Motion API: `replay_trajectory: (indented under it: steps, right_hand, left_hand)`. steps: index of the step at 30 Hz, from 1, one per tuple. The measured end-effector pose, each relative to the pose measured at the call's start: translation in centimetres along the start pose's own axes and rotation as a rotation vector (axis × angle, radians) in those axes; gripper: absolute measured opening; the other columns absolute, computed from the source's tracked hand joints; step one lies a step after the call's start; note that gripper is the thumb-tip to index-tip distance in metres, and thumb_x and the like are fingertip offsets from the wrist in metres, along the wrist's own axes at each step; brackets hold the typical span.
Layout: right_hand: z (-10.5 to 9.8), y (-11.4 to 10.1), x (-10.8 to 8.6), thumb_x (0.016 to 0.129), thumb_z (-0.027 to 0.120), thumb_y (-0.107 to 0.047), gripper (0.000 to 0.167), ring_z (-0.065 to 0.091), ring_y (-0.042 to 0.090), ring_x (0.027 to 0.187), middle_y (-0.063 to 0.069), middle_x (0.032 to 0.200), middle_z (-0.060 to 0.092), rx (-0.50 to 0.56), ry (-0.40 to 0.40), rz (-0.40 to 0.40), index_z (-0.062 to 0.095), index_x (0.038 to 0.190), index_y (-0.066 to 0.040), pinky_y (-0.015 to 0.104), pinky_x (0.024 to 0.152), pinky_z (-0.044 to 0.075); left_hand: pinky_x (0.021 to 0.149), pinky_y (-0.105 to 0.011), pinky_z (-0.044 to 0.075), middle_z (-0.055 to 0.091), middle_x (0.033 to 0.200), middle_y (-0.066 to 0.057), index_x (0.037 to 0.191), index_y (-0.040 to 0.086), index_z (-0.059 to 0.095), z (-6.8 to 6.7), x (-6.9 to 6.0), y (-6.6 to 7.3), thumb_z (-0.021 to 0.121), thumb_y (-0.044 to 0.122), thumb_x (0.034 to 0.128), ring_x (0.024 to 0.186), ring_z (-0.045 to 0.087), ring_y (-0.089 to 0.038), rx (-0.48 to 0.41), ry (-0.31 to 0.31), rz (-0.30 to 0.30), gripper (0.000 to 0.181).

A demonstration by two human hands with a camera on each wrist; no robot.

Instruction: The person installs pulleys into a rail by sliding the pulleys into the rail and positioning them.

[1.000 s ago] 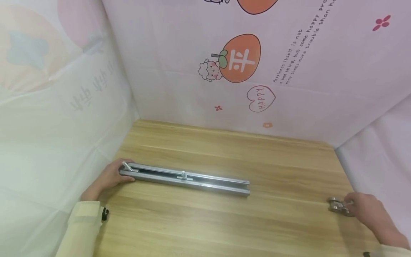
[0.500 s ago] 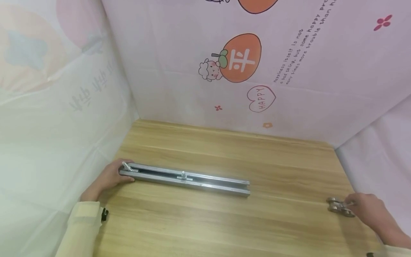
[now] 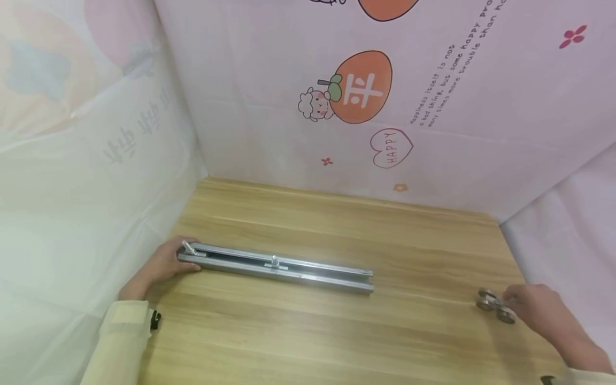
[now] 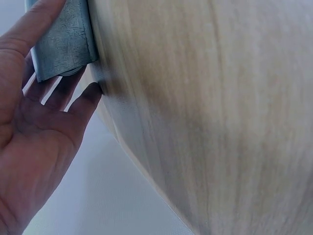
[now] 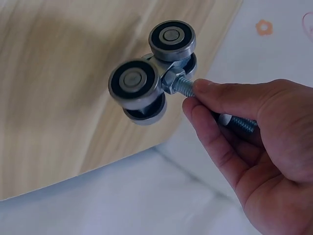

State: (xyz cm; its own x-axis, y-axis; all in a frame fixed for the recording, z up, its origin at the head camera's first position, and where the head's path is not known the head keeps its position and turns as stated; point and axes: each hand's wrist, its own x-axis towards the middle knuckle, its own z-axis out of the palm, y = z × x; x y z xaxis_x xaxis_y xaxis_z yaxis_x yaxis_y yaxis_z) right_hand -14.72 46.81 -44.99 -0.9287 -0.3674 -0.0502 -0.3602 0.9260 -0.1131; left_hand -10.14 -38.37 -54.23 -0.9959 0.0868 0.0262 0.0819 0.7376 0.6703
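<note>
A long metal channel track (image 3: pixel 313 275) lies on the wooden table, its slot facing up. My left hand (image 3: pixel 166 262) grips the track's left end, thumb on the near side and fingers round the far side; the left wrist view shows the grey end of the track (image 4: pixel 66 44) between them. Two small plates with upright bolts sit at the slot, one bolt (image 3: pixel 189 247) at the left end and another bolt (image 3: pixel 275 261) near the middle. At the right, my right hand (image 3: pixel 541 310) pinches the threaded stem of a wheeled trolley roller (image 5: pixel 134 83) between thumb and fingers.
The wooden table (image 3: pixel 337 337) has a printed cloth wall (image 3: pixel 269 144) behind it. White cloth also hangs at the left (image 3: pixel 96 214) and right (image 3: pixel 568 240) sides, close to the hands.
My right hand has moved a little left and up with the trolley roller, which has turned so its wheels show more separately. The left hand and the track stay in place.
</note>
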Motion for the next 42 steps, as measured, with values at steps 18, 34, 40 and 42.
replay_trajectory:
  steps: [18,34,40,42]
  right_hand:
    - [-0.3,-8.7,2.8,0.078,0.085,0.001,0.014,0.071,0.021,0.069,0.0,0.079,0.076,-0.016,0.068,-0.171,0.078,0.085,-0.009,0.045,0.065,0.062]
    - [1.6,-13.5,6.3,0.079,0.085,0.003,0.018,0.063,0.011,0.066,-0.006,0.077,0.072,0.045,0.068,-0.262,0.077,0.081,-0.013,0.034,0.059,0.056]
    - [1.8,-15.4,7.2,0.078,0.085,0.007,0.021,0.063,0.008,0.067,-0.006,0.078,0.073,0.098,0.085,-0.316,0.077,0.083,-0.012,0.029,0.06,0.056]
    - [1.9,-15.9,7.5,0.078,0.084,0.008,0.02,0.062,0.007,0.067,-0.004,0.079,0.073,0.108,0.083,-0.33,0.077,0.083,-0.011,0.028,0.059,0.056]
  left_hand:
    - [0.111,-0.067,0.042,0.065,0.133,-0.028,0.136,-0.002,0.062,0.4,-0.2,0.1,0.096,0.022,0.0747,0.123,0.061,-0.049,0.001,-0.007,-0.014,0.074]
    - [0.112,-0.067,0.041,0.065,0.133,-0.03,0.135,-0.003,0.063,0.0,0.1,0.1,0.097,0.02,0.0736,0.124,0.06,-0.051,0.019,-0.001,-0.002,0.074]
    - [0.111,-0.067,0.042,0.066,0.132,-0.03,0.134,-0.003,0.063,0.0,0.0,0.2,0.097,0.019,0.0734,0.123,0.06,-0.05,0.017,0.003,-0.003,0.073]
    - [0.111,-0.067,0.042,0.066,0.131,-0.03,0.134,-0.003,0.063,0.1,-0.1,0.2,0.097,0.019,0.073,0.122,0.06,-0.05,0.016,0.007,-0.002,0.073]
